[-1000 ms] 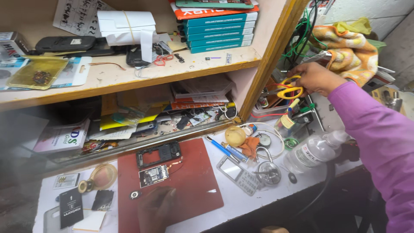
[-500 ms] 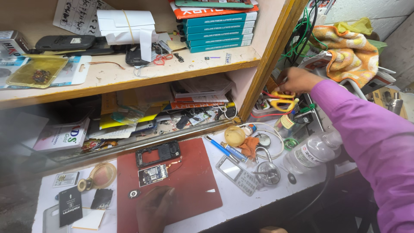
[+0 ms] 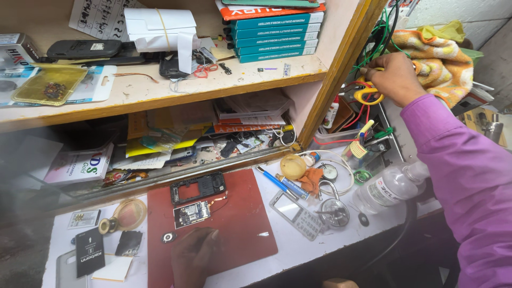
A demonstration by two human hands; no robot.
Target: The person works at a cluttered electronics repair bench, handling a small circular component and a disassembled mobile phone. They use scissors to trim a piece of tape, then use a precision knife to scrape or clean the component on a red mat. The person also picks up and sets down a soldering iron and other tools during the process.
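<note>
My right hand (image 3: pixel 396 78), in a purple sleeve, reaches up to the right of the shelf unit and closes its fingers around the yellow handles of a pair of scissors (image 3: pixel 368 94) among hanging wires. My left hand (image 3: pixel 193 256) rests flat on the red work mat (image 3: pixel 234 224) near the table's front edge, fingers apart and holding nothing. Just above that hand lie a small phone circuit board (image 3: pixel 191 213) and a black phone frame (image 3: pixel 198 187).
A phone keypad panel (image 3: pixel 296 214), a blue pen (image 3: pixel 275 182), a padlock (image 3: pixel 333 209) and a clear plastic bottle (image 3: pixel 391 186) lie right of the mat. Wooden shelves hold teal boxes (image 3: pixel 274 35), papers and phones. An orange patterned cloth (image 3: pixel 440 58) sits at the top right.
My right hand stayed at the yellow scissors by the wires, shifting slightly. My left hand kept resting on the red mat.
</note>
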